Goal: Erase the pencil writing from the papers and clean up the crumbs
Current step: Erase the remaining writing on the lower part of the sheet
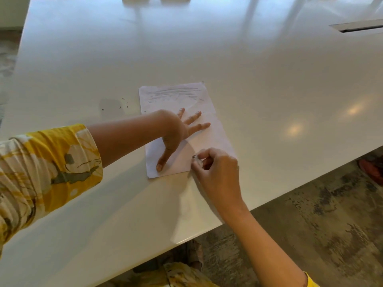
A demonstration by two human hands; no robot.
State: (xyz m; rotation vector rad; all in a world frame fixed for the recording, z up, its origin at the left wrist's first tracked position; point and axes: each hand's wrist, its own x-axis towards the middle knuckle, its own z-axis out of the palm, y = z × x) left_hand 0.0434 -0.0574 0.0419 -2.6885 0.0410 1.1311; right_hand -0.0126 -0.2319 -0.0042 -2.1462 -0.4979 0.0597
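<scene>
A white sheet of paper (217, 139) lies on the white table (269, 79). Grey pencil lines (174, 93) cover its far end; the near part looks blank. My left hand (176, 133) lies flat on the sheet with fingers spread, pinning it down. My right hand (217, 168) is at the sheet's near right edge, fingers closed around a small eraser (195, 158) that touches the paper. A few dark eraser crumbs (124, 103) lie on the table to the left of the sheet.
The table's near edge (269, 204) runs diagonally just right of my right hand, with mottled floor (331, 224) below it. A slot (356, 27) is set into the tabletop at the far right.
</scene>
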